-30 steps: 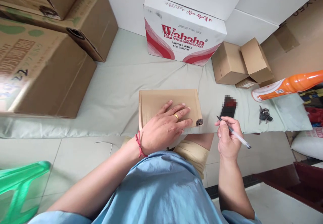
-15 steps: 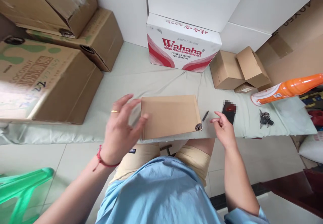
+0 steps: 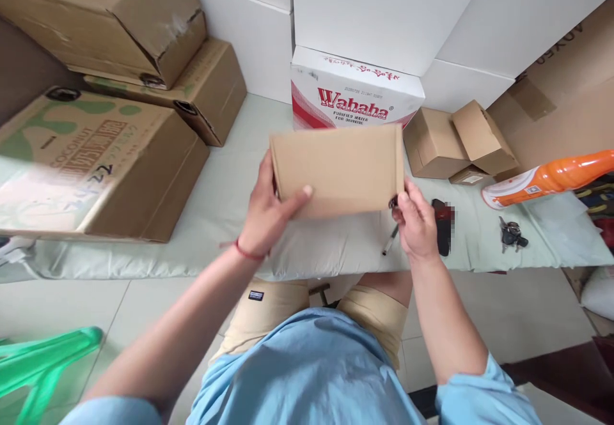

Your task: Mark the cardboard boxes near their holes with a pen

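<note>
A flat brown cardboard box is held up between both hands, in front of the white Wahaha water carton. My left hand grips its left end, thumb on the face and fingers behind. At the lower right corner, beside a small dark patch, my right hand is closed on the box. A pen lies on the cloth-covered table just left of my right hand. To that hand's right lies a dark object, partly blurred out.
Large cardboard boxes are stacked on the left. Small brown boxes, an orange-and-white bottle and keys are on the right. A green plastic stool stands on the floor at lower left.
The cardboard box has risen off the table and tilted up. My left hand has taken its left end, and my right hand has moved in and closed on its right corner.
</note>
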The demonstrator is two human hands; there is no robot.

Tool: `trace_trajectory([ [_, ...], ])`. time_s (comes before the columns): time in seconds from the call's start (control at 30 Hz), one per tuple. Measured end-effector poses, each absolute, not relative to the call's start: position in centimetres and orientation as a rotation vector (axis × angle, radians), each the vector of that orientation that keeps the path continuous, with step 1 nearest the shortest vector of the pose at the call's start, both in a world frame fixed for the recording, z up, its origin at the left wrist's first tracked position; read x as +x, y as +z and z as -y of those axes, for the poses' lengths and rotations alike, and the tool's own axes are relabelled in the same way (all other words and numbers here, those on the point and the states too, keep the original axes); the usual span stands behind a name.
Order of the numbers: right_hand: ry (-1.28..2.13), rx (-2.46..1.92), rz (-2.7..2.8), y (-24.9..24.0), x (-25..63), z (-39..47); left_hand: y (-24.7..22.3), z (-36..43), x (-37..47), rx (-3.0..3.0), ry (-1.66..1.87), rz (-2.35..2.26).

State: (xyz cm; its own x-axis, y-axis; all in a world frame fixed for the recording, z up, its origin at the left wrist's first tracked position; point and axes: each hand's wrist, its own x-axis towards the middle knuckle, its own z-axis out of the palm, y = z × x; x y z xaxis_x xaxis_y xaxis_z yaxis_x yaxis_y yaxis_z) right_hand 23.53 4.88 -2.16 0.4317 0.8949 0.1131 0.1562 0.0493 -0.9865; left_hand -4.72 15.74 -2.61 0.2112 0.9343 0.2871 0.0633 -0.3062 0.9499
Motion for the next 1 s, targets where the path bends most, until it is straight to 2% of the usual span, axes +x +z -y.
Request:
trace_trajectory([
  [0.13, 0.855, -1.341, 0.943, -2.9, 24.2, -11.1, -3.5, -25.5, -2.5, 1.685, 1.412, -0.893],
  [0.23, 0.930, -1.356, 0.832, -4.7, 24.9, -13.2, -5.8, -28.7, -0.9, 1.534, 1.316, -1.088],
  [0.37, 0.764, -1.539, 0.897, -6.3, 28.2, -9.6, -9.2, -27.2, 0.3, 1.252, 1.141, -1.430],
  [0.5, 0.139, -2.103, 0.854, -6.6, 33.6, -2.4, -10.5, -25.2, 1.0, 1.064, 1.101, -1.356],
  [0.57, -0.045, -2.394, 0.740, -6.7, 35.5, 0.4, -10.5, -24.9, 1.5, 1.031, 1.072, -1.312],
  [0.83, 0.059, -2.796, 0.689, -9.3, 34.3, 2.0, -12.3, -23.5, 1.8, 1.342, 1.221, -1.394],
  [1.0, 0.095, -2.943, 0.547, -8.3, 35.1, 1.1, -12.8, -22.8, 1.7, 1.412, 1.250, -1.361],
])
